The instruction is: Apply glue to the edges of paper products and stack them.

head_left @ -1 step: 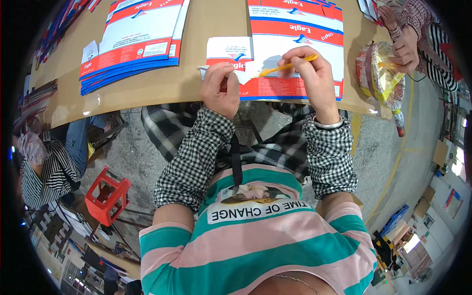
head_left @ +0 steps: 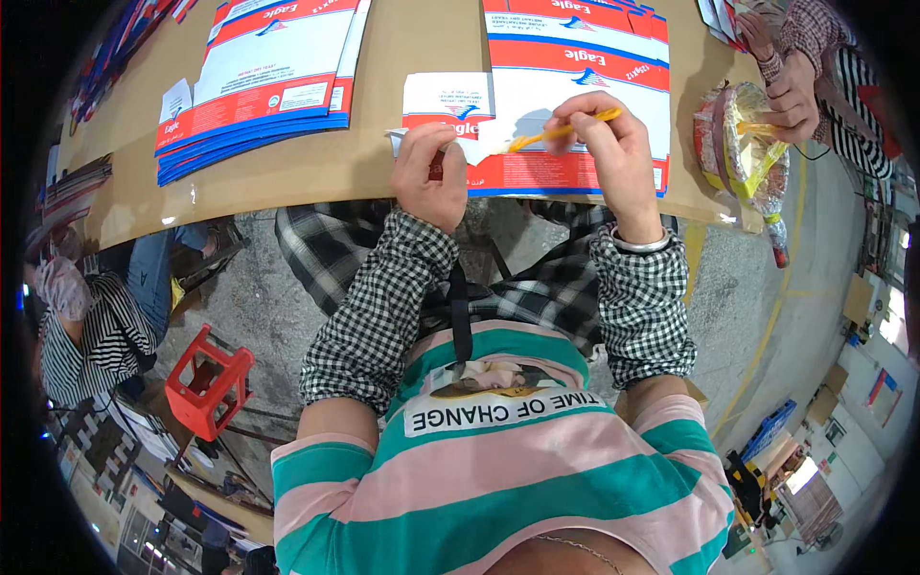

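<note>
A flat printed carton [head_left: 628, 120] in white, red and blue lies at the table's near edge. My left hand [head_left: 428, 182] has its fingers curled closed on the carton's side flap [head_left: 446, 91], near a folded white edge. The fingertips there are partly hidden. Between the thumb and fingers of my right hand [head_left: 618, 163] is a slim brush with a yellow handle [head_left: 534, 140]. Its tip points left and down, close to the white edge by my left hand; I cannot tell whether it touches.
A stack of similar cartons [head_left: 259, 96] sits left on the brown table [head_left: 422, 38]. At right, a plastic-wrapped bowl [head_left: 743, 144] stands by a co-worker's hand [head_left: 793, 101] holding something yellow. Another person [head_left: 96, 326] and a red stool [head_left: 209, 383] are at left.
The brush in my right hand has shifted very slightly right and down. My left hand and the carton look still.
</note>
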The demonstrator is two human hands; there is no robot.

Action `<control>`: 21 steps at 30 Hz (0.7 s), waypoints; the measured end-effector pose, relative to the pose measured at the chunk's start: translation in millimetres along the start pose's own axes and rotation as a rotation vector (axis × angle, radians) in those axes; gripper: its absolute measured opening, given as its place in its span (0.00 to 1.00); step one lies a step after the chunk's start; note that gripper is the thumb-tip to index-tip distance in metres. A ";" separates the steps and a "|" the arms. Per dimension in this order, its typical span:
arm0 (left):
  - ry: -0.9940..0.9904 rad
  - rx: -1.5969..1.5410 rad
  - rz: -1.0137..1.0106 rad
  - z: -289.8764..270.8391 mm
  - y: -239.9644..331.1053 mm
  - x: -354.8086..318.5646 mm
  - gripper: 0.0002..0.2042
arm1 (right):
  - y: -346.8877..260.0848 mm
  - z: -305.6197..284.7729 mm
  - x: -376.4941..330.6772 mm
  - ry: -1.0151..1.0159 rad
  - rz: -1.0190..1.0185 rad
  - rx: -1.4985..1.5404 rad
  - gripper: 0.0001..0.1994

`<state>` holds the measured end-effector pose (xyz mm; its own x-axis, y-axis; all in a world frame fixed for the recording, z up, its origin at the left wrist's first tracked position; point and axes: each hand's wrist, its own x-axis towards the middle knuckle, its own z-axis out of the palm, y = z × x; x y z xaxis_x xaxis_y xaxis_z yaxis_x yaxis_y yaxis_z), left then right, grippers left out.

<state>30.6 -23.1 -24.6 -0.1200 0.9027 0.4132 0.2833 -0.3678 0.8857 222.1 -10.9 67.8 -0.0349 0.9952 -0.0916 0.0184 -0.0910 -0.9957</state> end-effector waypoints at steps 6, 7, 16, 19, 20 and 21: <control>0.001 0.041 -0.021 -0.4 0.1 -0.1 0.06 | 2.4 4.1 1.0 -0.011 -0.027 0.028 0.07; 0.011 0.035 -0.010 -0.3 0.1 0.1 0.06 | 2.5 4.2 1.2 -0.056 -0.026 0.002 0.07; 0.017 0.021 -0.009 0.8 -1.4 -0.9 0.06 | 2.8 7.6 1.5 -0.049 -0.023 0.017 0.07; 0.039 0.012 -0.010 1.1 -2.4 -1.2 0.06 | 1.0 -1.5 -2.3 -0.019 -0.021 -0.010 0.07; 0.033 0.021 -0.003 0.7 -2.3 -1.3 0.06 | -0.1 -6.7 -3.9 0.033 -0.003 0.008 0.07; 0.019 0.036 -0.016 0.7 -1.5 -1.5 0.06 | -0.4 -11.3 -5.4 0.062 -0.022 0.055 0.07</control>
<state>31.1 -23.7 -26.7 -0.1426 0.9040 0.4030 0.3150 -0.3445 0.8843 233.6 -15.9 68.9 0.0275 0.9972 -0.0701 -0.0372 -0.0690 -0.9969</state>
